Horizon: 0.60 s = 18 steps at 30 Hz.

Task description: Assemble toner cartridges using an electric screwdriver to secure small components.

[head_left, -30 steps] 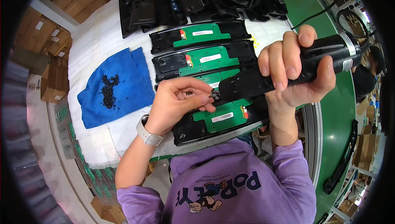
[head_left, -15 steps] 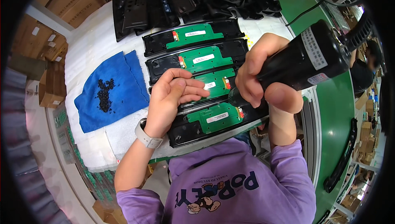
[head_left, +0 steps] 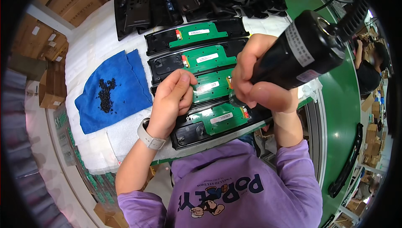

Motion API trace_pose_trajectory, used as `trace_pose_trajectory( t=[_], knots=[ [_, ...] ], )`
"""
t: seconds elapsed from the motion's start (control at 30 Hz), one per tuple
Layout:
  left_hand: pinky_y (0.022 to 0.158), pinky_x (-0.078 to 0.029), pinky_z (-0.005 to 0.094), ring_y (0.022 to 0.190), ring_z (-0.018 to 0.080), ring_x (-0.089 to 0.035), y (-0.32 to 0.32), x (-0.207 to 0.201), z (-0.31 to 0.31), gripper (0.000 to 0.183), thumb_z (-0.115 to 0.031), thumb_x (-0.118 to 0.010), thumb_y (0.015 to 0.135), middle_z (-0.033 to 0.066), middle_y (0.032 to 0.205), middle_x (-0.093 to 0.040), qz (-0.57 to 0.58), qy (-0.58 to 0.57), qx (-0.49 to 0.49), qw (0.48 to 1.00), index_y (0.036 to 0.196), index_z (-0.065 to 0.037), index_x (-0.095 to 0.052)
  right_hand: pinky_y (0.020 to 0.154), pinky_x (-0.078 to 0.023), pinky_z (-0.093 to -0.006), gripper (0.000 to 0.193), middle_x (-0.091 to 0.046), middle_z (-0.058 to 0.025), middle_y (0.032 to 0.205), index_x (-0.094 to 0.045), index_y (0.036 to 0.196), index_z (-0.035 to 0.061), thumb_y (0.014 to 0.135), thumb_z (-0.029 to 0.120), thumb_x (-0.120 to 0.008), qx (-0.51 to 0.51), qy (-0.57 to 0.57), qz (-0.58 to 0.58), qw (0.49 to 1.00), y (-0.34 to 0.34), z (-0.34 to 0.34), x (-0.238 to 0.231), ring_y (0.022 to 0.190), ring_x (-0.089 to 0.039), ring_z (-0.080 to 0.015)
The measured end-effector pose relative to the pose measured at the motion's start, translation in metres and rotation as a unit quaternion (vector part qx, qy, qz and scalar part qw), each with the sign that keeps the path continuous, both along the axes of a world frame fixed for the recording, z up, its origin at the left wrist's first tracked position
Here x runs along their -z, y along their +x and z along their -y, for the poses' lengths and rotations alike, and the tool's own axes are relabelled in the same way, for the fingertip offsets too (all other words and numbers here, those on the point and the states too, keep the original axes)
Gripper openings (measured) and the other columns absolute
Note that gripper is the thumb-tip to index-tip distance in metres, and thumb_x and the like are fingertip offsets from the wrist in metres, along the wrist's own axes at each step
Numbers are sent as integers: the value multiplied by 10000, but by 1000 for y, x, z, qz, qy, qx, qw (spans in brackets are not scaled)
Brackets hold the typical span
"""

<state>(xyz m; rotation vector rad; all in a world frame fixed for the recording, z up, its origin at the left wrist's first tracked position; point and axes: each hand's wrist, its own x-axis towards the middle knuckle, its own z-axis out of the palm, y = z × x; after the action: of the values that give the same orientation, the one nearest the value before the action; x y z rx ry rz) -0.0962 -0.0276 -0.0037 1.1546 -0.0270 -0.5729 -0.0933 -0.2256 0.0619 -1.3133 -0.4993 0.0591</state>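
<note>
My right hand (head_left: 261, 79) grips a thick black electric screwdriver (head_left: 299, 54) with a cable at its top. Its lower end points down by the right side of the third green circuit board (head_left: 220, 80), counting from the far side; the fingers hide much of the tip. My left hand (head_left: 173, 92), a watch on its wrist, is closed, thumb against curled fingers, over the left end of that board's black housing. Whatever it holds is hidden. Closest to me lies another green board (head_left: 230, 115) in a black housing.
Two more housings with boards, a middle one (head_left: 209, 56) and a far one (head_left: 199, 31), lie beyond. Small black screws (head_left: 105, 96) are heaped on a blue cloth (head_left: 136, 75) at left. Several black plastic parts (head_left: 167, 2) line the far edge. Cardboard boxes (head_left: 54, 85) stand at left.
My left hand has curled its fingers shut and drawn back a little from the third board. The right hand and screwdriver have shifted slightly left.
</note>
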Motion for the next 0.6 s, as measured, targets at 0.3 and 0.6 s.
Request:
trace_pose_trajectory(
  t=[0.3, 0.6],
  knots=[
    [416, -177, 189, 479, 25, -276, 4, 1, -5, 79, -28, -437, 854, -39, 584, -353, -38, -47, 13, 998, 928, -53, -444, 369, -338, -219, 290, -468, -52, 551, -434, 761, -7, 643, 108, -673, -2, 40, -2, 999, -6, -4, 0, 407, -436, -105],
    [481, -331, 166, 532, 42, -428, 1, -8, -6, 109, -63, -541, 867, 75, 779, -615, 9, -34, 2, 999, 965, -15, -532, 425, -376, -253, 363, -492, -57, 619, -433, 979, -6, 802, 255, -613, -172, 230, 136, 948, 15, 18, -7, 468, -485, -140]
  ],
)
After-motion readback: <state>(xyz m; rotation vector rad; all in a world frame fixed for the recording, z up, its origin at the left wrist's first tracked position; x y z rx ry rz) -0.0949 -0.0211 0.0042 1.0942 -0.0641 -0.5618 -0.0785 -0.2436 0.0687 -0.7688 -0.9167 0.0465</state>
